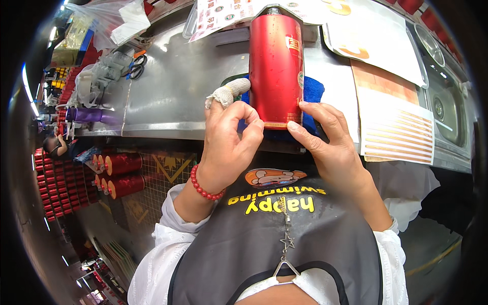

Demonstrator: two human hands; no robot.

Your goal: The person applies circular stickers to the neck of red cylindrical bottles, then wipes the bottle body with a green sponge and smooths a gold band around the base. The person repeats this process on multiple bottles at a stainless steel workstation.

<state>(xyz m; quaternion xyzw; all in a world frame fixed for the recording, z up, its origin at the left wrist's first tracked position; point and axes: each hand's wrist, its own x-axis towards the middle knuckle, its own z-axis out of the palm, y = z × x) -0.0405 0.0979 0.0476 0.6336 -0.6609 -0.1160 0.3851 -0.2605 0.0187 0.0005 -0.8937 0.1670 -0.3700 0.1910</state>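
A shiny red bottle (276, 66) lies on a blue cloth (313, 89), its clear neck pointing away from me and its base toward me. A narrow gold strip (276, 125) runs across the bottle's near edge. My left hand (229, 132) is closed in a pinch, its thumb tip at the strip's left end. A white knitted finger cover (227, 93) on one of its fingers rests beside the bottle. My right hand (330, 137) grips the bottle's right near edge, thumb tip at the strip's right end and fingers along the side.
To the right, a white sheet of gold strips (399, 133) lies on a wooden board (381, 81), near a metal sink (445, 109). Black-handled scissors (137, 67) and a purple bottle (89, 115) are at the left of the metal table (178, 86). More red bottles (124, 163) stand beyond its left edge.
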